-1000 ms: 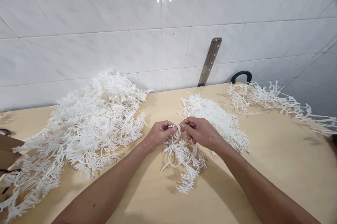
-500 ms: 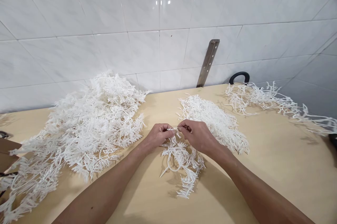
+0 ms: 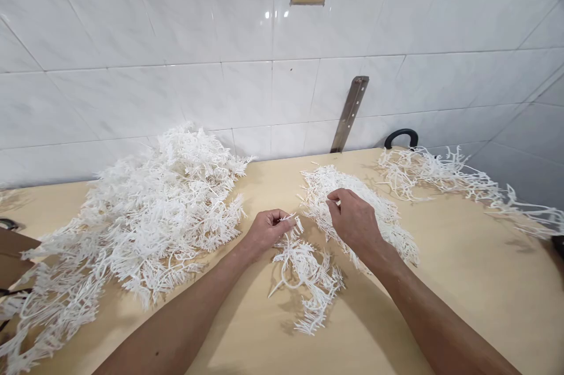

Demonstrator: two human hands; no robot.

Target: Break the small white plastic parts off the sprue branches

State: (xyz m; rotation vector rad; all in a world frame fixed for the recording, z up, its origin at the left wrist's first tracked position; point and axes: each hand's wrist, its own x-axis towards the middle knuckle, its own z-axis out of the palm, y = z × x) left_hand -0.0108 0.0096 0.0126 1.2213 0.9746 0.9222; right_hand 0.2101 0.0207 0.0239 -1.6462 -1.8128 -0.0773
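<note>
My left hand (image 3: 274, 228) pinches one end of a white plastic sprig (image 3: 302, 263), its feathery branches hanging down onto the table. My right hand (image 3: 352, 216) hovers over the near-left part of a flat heap of small white pieces (image 3: 392, 228). Its thumb and forefinger are pressed together, and what they hold, if anything, I cannot make out. A gap separates the two hands.
To the left spreads a large pile of white feathery sprigs (image 3: 163, 216). Bare, stripped-looking white stems (image 3: 440, 172) lie at the back right by a black curved handle (image 3: 400, 137). A metal strip (image 3: 350, 113) leans on the tiled wall. A brown box (image 3: 15, 257) stands far left.
My right hand has left the sprig and moved right, over the heap of small pieces. My left hand keeps its pinch in nearly the same place. The view has tilted slightly up.
</note>
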